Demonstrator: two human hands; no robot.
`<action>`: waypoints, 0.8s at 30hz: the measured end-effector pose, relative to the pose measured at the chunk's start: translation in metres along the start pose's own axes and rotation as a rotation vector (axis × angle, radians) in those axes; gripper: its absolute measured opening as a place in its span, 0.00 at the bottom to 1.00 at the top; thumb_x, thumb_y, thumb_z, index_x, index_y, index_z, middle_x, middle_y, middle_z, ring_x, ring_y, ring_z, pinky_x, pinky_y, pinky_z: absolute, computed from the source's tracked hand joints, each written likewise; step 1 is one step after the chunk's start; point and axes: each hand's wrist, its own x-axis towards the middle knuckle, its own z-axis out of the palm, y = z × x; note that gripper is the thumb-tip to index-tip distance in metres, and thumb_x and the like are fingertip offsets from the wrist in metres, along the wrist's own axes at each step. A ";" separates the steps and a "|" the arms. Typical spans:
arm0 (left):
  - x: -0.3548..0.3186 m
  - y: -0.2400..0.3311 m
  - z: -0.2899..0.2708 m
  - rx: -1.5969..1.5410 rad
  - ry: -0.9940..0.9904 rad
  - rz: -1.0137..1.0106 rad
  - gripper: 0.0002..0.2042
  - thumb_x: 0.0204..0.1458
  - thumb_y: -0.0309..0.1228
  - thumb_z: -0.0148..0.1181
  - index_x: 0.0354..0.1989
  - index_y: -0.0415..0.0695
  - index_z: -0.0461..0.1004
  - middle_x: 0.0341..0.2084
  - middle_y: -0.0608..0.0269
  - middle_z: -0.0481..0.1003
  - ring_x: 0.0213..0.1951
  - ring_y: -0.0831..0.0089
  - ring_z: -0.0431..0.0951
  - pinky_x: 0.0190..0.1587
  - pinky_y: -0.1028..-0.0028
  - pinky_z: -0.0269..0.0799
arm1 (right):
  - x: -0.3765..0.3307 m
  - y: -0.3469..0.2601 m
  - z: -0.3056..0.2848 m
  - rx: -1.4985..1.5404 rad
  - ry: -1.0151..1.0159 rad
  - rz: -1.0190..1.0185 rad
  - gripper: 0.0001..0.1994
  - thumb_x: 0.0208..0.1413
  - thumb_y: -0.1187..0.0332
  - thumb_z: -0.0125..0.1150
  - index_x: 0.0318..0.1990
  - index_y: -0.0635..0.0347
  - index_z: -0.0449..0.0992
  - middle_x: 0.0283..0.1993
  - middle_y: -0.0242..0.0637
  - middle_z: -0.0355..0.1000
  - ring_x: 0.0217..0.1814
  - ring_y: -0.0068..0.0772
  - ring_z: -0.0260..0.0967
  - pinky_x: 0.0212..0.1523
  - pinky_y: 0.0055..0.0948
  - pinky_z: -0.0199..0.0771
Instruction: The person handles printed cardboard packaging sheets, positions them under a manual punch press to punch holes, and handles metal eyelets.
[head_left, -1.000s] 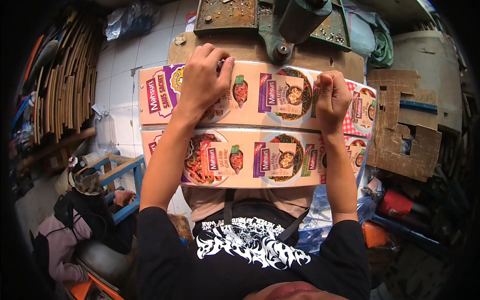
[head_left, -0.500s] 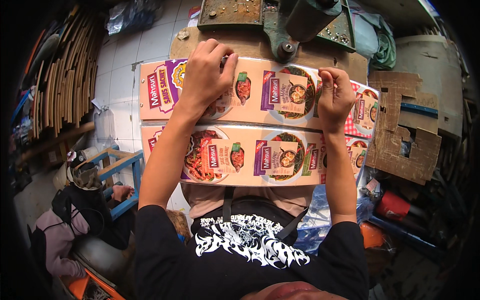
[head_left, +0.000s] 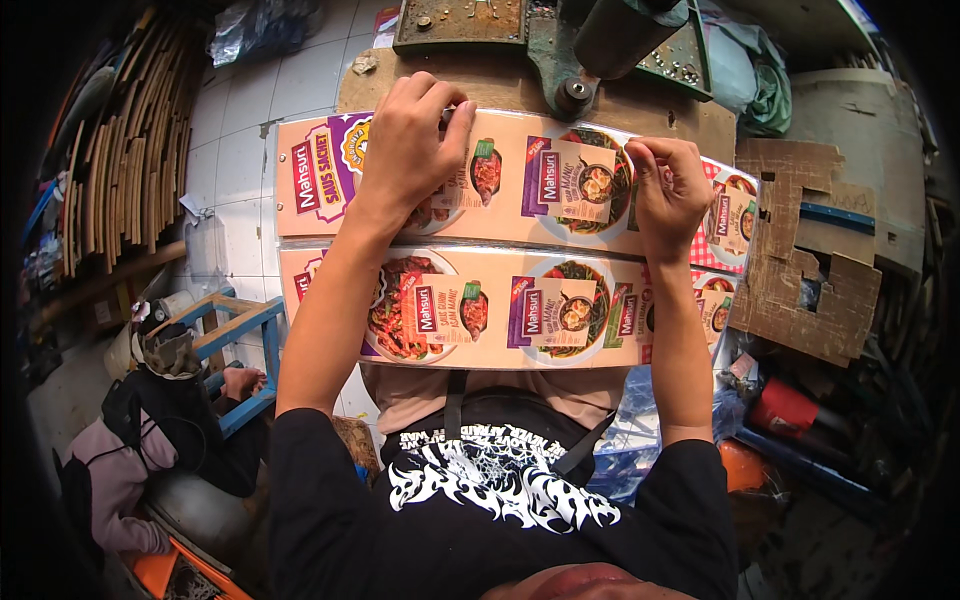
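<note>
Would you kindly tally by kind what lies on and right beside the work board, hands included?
Printed sheets: 2 (far sheet, near sheet)
Hands: 2 (left hand, right hand)
Cut brown cardboard: 1
Metal press: 1
Total: 6

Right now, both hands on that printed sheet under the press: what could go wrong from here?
1. The left hand and right hand press the printed sheet close to the metal machine head; fingers could get caught if it comes down.
2. The sheet overhangs the wooden board toward the lap, so it could sag or skew.
3. The cut cardboard piece lies against the sheet's right end and might snag it.
</note>
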 end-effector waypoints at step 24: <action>0.001 -0.001 0.001 -0.009 0.049 0.005 0.06 0.51 0.30 0.62 0.28 0.40 0.77 0.29 0.56 0.74 0.37 0.57 0.74 0.42 0.61 0.70 | 0.001 -0.002 0.000 -0.014 0.068 0.033 0.05 0.55 0.72 0.68 0.33 0.64 0.80 0.29 0.37 0.75 0.29 0.31 0.70 0.32 0.27 0.69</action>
